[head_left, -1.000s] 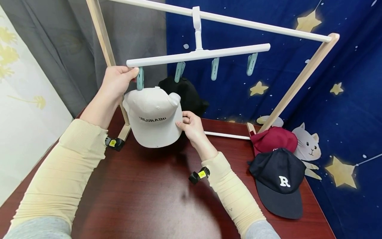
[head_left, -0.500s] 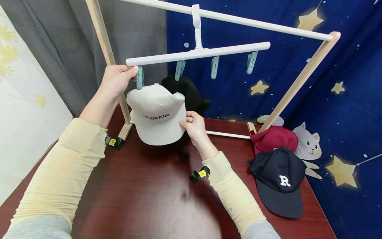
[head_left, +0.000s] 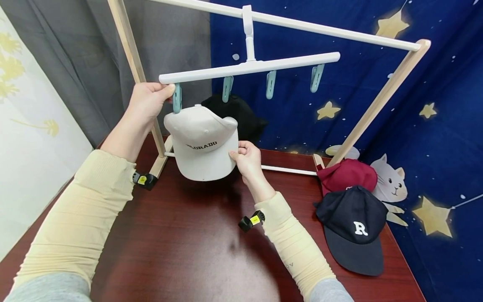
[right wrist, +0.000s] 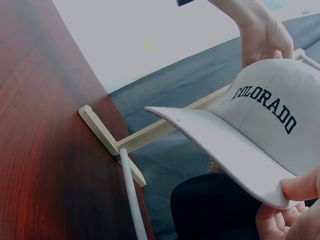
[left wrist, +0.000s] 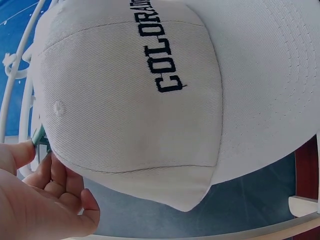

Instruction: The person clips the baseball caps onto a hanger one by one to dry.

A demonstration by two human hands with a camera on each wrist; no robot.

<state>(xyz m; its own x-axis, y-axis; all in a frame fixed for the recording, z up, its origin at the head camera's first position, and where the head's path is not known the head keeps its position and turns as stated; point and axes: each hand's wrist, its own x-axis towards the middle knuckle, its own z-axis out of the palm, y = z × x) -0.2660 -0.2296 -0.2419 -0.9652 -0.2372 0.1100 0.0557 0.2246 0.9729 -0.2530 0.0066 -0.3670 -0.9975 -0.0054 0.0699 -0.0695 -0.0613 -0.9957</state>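
A white cap (head_left: 201, 161) lettered "COLORADO" hangs in the air below the left end of a white clip hanger (head_left: 211, 74). My left hand (head_left: 148, 100) pinches the teal clothespin (head_left: 177, 99) at that end, just above the cap's crown. In the left wrist view, finger and thumb tips meet on the clothespin (left wrist: 38, 134) beside the cap (left wrist: 115, 125), whose crown hides part of it. My right hand (head_left: 247, 161) pinches the brim's right edge, thumb on top and fingers beneath, as the right wrist view shows at the brim (right wrist: 235, 155).
Three more teal clothespins, one of them at the right end (head_left: 317, 78), hang from the hanger. A black cap (head_left: 241, 117) is behind the white one. A navy cap (head_left: 351, 218) with an R and a maroon cap (head_left: 349, 176) lie at the table's right. A wooden post (head_left: 381, 105) supports the rack.
The white cap has shifted slightly to the right and up, turning a little, with my right hand moving along. My left hand stays on the clothespin.
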